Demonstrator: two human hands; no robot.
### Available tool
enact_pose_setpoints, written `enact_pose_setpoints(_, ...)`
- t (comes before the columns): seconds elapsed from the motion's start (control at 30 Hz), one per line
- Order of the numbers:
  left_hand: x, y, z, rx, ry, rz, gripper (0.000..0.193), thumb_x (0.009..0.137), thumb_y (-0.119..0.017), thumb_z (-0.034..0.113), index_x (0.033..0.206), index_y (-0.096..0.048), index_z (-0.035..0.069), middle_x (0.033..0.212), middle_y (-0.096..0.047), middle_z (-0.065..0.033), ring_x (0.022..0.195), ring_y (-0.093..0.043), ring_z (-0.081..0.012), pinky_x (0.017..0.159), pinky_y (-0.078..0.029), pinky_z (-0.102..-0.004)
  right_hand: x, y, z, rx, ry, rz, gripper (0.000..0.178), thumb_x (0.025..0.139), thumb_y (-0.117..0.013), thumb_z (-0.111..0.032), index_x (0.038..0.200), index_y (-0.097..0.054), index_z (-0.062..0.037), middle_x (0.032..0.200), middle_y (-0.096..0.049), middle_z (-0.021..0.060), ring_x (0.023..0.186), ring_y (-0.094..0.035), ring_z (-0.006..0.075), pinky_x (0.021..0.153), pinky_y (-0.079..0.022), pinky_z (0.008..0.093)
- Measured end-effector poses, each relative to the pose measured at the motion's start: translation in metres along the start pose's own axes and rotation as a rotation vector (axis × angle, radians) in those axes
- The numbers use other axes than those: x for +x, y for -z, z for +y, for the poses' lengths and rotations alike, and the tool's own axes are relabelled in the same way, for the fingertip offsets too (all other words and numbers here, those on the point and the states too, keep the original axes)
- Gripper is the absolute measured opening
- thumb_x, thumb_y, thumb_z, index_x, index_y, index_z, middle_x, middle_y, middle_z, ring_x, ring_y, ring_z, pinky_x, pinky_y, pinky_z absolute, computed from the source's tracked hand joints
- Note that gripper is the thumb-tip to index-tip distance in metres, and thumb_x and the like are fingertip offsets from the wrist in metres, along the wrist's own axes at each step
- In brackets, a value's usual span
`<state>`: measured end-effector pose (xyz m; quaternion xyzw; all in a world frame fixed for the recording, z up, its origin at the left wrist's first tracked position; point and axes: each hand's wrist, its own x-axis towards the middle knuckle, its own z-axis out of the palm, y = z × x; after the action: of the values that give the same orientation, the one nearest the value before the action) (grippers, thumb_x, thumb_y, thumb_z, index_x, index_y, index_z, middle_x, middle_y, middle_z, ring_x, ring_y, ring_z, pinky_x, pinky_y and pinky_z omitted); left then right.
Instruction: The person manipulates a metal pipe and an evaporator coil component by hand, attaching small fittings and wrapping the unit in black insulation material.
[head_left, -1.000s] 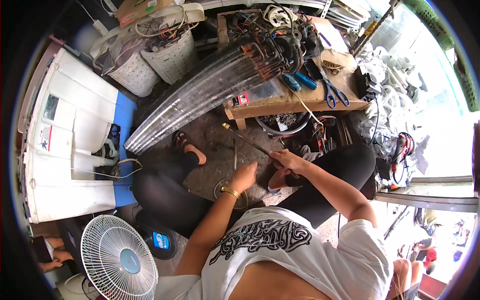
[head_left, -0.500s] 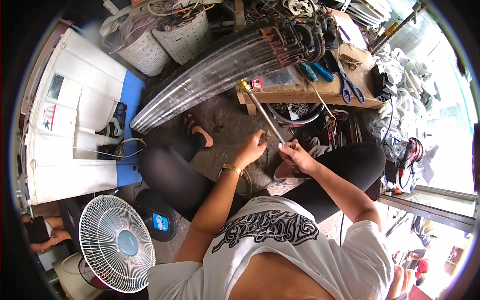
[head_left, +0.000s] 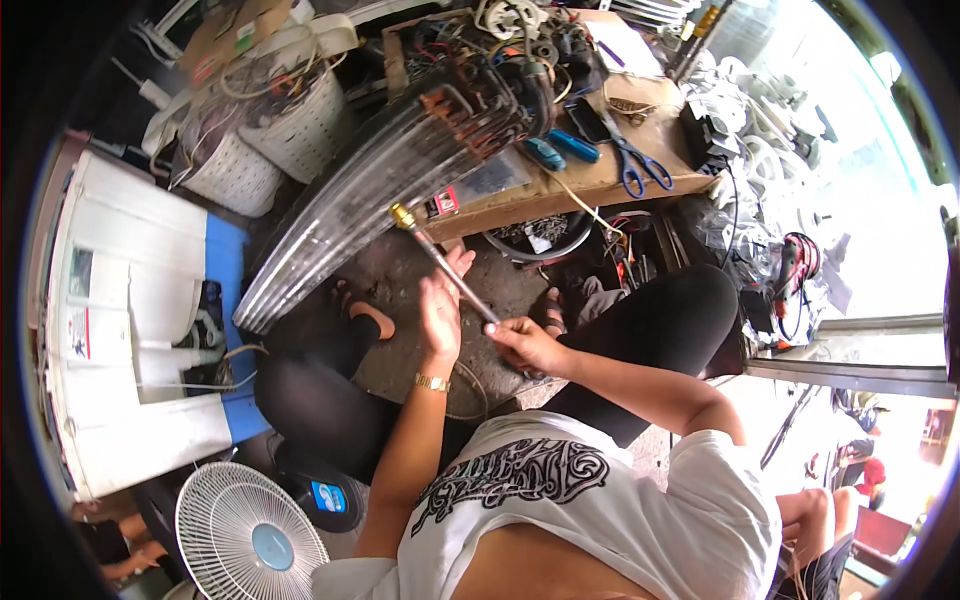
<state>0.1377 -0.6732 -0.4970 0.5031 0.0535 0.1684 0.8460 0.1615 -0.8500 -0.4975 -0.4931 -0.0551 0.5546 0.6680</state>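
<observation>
My right hand (head_left: 528, 346) is closed around the lower end of what looks like a gas torch, a slim metal tube (head_left: 455, 277) with a brass head (head_left: 402, 215). The tube slants up and left, its head in front of the finned coil (head_left: 345, 190). Palm raised and fingers stretched out, my left hand (head_left: 441, 310) is beside the tube; whether it touches is hard to tell. The coil leans from the wooden bench (head_left: 480, 212) toward the floor, copper bends (head_left: 450, 115) at its upper end.
Blue scissors (head_left: 632, 165) and blue-handled tools (head_left: 573, 146) lie on the bench, with a bowl of screws (head_left: 545, 238) below. A white-and-blue washing machine (head_left: 150, 330) stands left, near a fan (head_left: 255, 540). White baskets (head_left: 300, 130) hold wires; plastic parts (head_left: 760, 130) pile up right.
My left hand has gone from curled fingers to an open palm, raised near the tube. With the torch still in my right hand, my view has shifted, so the scene sits further left.
</observation>
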Motion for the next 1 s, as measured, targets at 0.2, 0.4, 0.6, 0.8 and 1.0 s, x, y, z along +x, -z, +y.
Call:
enact_pose_setpoints(0.2, -0.006, -0.025, 0.056, -0.240, 0.073, 0.095, 0.034, 0.104, -0.048, 0.040, 0.122, -0.053, 0.012, 0.072, -0.034, 0.0050, 0.058, -0.032, -0.0057, 0.056, -0.032, -0.0256, -0.011, 0.007, -0.036, -1.200, 0.331, 0.005, 0.050, 0.094, -0.060, -0.050, 0.108, -0.062, -0.0017, 0.089, -0.065, 0.0178, 0.085, -0.065, 0.0334, 0.077, -0.052, 0.0438)
enact_pose_setpoints(0.4, 0.008, -0.018, 0.131, 0.044, 0.025, 0.090, 0.032, 0.105, -0.048, 0.031, 0.123, -0.052, 0.006, 0.067, -0.034, 0.0053, 0.052, -0.031, -0.0024, 0.045, -0.027, -0.0190, -0.067, 0.056, -0.174, -1.305, 0.448, 0.193, 0.031, 0.090, -0.066, -0.026, 0.113, -0.065, -0.0050, 0.094, -0.068, 0.0215, 0.089, -0.068, 0.0370, 0.078, -0.053, 0.0438)
enact_pose_setpoints(0.6, 0.028, -0.024, 0.176, 0.122, -0.172, 0.060, 0.027, 0.106, -0.045, 0.030, 0.122, -0.048, 0.009, 0.068, -0.036, 0.0029, 0.051, -0.031, -0.0043, 0.045, -0.026, -0.0198, -0.130, 0.153, -0.259, -1.080, 0.890, 0.841, 0.018, 0.095, -0.061, -0.009, 0.111, -0.066, -0.0040, 0.096, -0.069, 0.0043, 0.073, -0.057, 0.0107, 0.067, -0.048, 0.0282)
enact_pose_setpoints(0.8, 0.047, -0.016, 0.202, 0.293, -0.277, 0.047, 0.029, 0.107, -0.044, 0.028, 0.125, -0.047, 0.005, 0.075, -0.040, -0.0003, 0.054, -0.034, -0.0053, 0.047, -0.031, -0.0197, -0.169, 0.200, -0.235, -0.971, 0.761, 0.920, 0.018, 0.098, -0.059, -0.013, 0.110, -0.068, -0.0016, 0.084, -0.067, 0.0021, 0.072, -0.057, 0.0076, 0.069, -0.047, 0.0238)
enact_pose_setpoints(1.0, 0.048, -0.027, 0.209, 0.317, -0.240, 0.069, 0.026, 0.107, -0.042, 0.023, 0.123, -0.048, 0.003, 0.072, -0.041, 0.0003, 0.053, -0.034, -0.0048, 0.046, -0.029, -0.0185, -0.139, 0.221, -0.155, -0.812, 0.399, 0.540, 0.019, 0.101, -0.055, -0.015, 0.107, -0.065, 0.0001, 0.089, -0.069, 0.0046, 0.077, -0.064, 0.0118, 0.071, -0.053, 0.0263)
